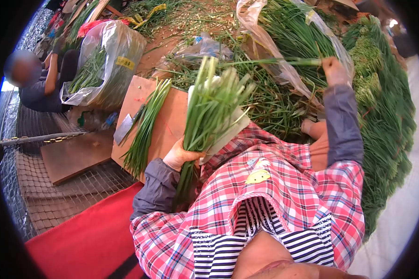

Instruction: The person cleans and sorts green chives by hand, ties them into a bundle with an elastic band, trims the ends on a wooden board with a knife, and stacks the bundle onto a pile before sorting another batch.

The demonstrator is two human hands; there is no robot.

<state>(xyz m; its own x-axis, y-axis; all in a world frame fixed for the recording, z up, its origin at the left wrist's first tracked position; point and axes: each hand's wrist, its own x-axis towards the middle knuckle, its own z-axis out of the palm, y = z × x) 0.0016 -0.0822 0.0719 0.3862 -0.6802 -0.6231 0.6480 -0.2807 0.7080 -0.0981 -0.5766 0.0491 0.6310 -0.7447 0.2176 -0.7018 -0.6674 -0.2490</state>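
Observation:
My left hand [179,155] is closed round a thick bunch of long green chive-like stalks [212,107], its pale cut ends fanning upward. Out to the right, my right hand [336,72] is closed on a thin strand of the same long stalks [284,61], which stretches leftward over loose greens. On the wooden board [177,111] beside my left hand lies another bunch of stalks [149,125]. A knife [124,129] with a broad blade rests partly under that bunch.
A clear plastic bag [251,23] of stalks lies ahead of my right hand. Loose greens [274,107] cover the ground. A large stalk pile [381,116] stands at right. Another person [42,88] sits at left by a filled bag [109,69]. A brown board [79,153] lies nearby.

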